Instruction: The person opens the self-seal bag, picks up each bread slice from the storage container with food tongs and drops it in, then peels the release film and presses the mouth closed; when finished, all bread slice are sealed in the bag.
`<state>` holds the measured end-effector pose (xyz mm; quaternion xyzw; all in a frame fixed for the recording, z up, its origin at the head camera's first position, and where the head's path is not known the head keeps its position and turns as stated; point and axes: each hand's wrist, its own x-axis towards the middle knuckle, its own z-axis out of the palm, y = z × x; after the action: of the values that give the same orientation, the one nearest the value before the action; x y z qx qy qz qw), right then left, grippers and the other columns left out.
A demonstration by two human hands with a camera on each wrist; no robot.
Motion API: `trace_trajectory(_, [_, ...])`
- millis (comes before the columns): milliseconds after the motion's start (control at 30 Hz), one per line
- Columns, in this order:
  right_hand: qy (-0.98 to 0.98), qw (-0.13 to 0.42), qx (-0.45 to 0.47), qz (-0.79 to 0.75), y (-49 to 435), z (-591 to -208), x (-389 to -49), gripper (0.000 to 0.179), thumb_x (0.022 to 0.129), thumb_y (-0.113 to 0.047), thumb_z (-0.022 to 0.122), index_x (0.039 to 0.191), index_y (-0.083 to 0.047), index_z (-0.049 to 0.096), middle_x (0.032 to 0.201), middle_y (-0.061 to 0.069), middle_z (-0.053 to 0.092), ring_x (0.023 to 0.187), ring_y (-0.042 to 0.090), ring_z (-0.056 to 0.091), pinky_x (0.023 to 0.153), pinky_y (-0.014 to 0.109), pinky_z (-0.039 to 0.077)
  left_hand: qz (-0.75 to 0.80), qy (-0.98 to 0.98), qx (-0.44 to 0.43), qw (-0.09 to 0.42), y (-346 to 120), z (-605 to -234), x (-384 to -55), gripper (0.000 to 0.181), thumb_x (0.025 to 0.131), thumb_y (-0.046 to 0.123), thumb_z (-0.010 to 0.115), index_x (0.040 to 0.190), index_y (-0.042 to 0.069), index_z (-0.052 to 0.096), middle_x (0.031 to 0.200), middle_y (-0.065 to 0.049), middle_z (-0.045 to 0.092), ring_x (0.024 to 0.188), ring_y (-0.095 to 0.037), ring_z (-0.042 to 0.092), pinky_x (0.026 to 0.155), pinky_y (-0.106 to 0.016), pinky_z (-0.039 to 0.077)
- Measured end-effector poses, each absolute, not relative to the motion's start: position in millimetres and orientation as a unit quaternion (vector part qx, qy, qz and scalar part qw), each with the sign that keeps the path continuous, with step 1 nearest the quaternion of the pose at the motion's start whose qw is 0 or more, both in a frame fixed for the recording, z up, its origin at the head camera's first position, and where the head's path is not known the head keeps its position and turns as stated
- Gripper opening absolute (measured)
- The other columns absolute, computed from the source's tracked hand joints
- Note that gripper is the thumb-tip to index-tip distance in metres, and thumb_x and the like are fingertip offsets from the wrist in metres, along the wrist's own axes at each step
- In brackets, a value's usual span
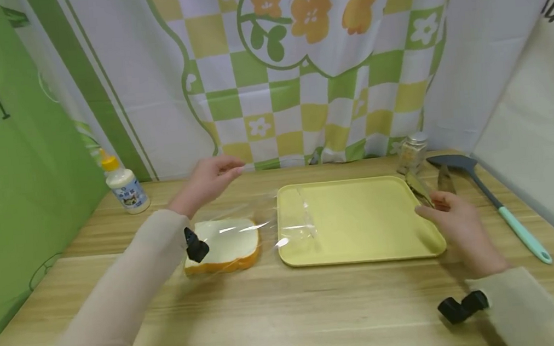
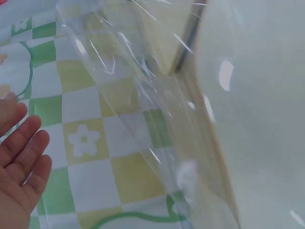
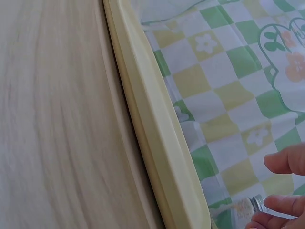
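My left hand (image 1: 211, 181) hovers above a bread slice (image 1: 228, 240) with a brown crust; its fingers are loosely bent in the left wrist view and hold nothing visible. A clear plastic sheet or bag (image 1: 281, 225) lies over the slice and the left end of a yellow tray (image 1: 355, 221). My right hand (image 1: 454, 218) is at the tray's right edge, beside an olive, leaf-shaped piece (image 1: 419, 189). In the right wrist view its thumb and fingers are apart, with nothing seen between them.
A glass jar (image 1: 412, 153) stands behind the tray's right corner, near a brown pointed piece (image 1: 445, 179). A spatula (image 1: 499, 205) with a mint handle lies farther right. At the back left is a bottle (image 1: 127, 189) with a yellow cap. A checkered cloth (image 1: 295, 100) hangs behind.
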<state>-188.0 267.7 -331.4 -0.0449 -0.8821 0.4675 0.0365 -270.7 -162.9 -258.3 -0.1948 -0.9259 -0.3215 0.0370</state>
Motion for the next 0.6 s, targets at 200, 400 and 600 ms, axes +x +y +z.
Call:
trace_trajectory(200, [-0.879, 0.026, -0.03, 0.475, 257, -331, -189, 0.07, 0.093, -0.035, 0.053, 0.141, 0.01, 0.026, 0.14, 0.034, 0.03, 0.128, 0.046, 0.029, 0.1, 0.054, 0.032, -0.302, -0.923, -0.238, -0.011, -124, -266, -296, 0.032, 0.095, 0.021, 0.054, 0.121, 0.004, 0.06, 0.121, -0.014, 0.061, 0.11, -0.029, 0.057, 0.093, -0.041, 0.046])
trace_trajectory(400, [-0.864, 0.02, -0.001, 0.503, 239, -329, -193, 0.067, 0.093, -0.028, 0.054, 0.142, 0.008, 0.025, 0.142, 0.031, 0.03, 0.13, 0.044, 0.029, 0.103, 0.053, 0.03, -0.3, -0.912, -0.276, -0.048, -98, -284, -300, 0.031, 0.094, 0.014, 0.055, 0.12, 0.0, 0.059, 0.121, -0.016, 0.06, 0.112, -0.029, 0.056, 0.096, -0.039, 0.045])
trace_trajectory(600, [-0.848, 0.014, 0.035, 0.528, 213, -327, -200, 0.061, 0.093, -0.018, 0.055, 0.141, 0.008, 0.028, 0.141, 0.028, 0.033, 0.129, 0.04, 0.032, 0.105, 0.05, 0.032, -0.301, -0.911, -0.275, -0.063, -87, -299, -299, 0.03, 0.093, 0.015, 0.056, 0.119, 0.001, 0.061, 0.118, -0.014, 0.062, 0.11, -0.027, 0.058, 0.094, -0.037, 0.046])
